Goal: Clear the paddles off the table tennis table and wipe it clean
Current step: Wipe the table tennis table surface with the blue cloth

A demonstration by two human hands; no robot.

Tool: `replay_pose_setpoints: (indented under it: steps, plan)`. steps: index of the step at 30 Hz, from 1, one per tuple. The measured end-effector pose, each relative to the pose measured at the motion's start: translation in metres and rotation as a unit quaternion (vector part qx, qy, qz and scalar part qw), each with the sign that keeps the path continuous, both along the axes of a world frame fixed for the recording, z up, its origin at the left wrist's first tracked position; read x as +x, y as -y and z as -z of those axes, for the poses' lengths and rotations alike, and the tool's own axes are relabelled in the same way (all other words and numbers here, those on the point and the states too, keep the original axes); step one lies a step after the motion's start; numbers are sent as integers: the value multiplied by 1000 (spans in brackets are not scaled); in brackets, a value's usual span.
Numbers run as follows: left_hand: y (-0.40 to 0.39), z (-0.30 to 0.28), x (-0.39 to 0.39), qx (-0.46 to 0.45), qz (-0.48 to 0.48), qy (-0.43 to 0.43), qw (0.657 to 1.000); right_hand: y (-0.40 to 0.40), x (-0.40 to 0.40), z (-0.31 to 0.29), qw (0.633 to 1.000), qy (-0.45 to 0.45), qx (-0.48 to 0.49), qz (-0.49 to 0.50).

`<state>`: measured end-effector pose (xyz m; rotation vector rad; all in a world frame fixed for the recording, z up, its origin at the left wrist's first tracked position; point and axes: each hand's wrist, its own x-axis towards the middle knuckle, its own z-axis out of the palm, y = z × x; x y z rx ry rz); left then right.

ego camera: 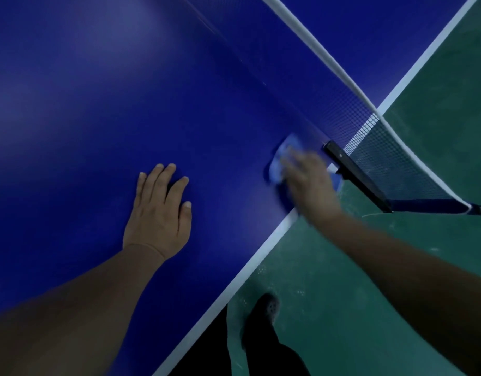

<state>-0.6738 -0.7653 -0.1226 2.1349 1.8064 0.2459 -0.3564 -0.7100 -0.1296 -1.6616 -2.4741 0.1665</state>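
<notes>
The blue table tennis table (98, 104) fills the left and middle of the head view. My left hand (159, 210) lies flat on it, fingers straight and palm down. My right hand (308, 183), blurred by motion, presses a light blue cloth (281, 158) onto the table near its white side edge, right beside the net post. The cloth shows past my fingertips and a bit at the far side of the hand. No paddles are in sight.
The net (375, 147) with its white top band runs from the upper middle to the right, held by a black clamp post (356, 176) at the table's edge. Green floor (396, 267) lies to the right; my dark shoe (263, 316) stands below.
</notes>
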Motion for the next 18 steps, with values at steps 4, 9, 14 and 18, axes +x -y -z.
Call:
replay_pose_setpoints:
  steps: [4, 9, 14, 18]
  plan:
    - [0, 0, 0, 4, 0, 7, 1000, -29, -59, -3, 987, -10, 25, 161]
    - [1, 2, -1, 7, -3, 12, 1000, 60, -88, -3, 998, -29, -43, -28]
    - [1, 2, -1, 1, -1, 19, 1000, 13, -31, -6, 975, -23, -43, 218]
    - [0, 2, -3, 0, -5, 43, 999, -25, -34, -6, 952, -24, -37, 304]
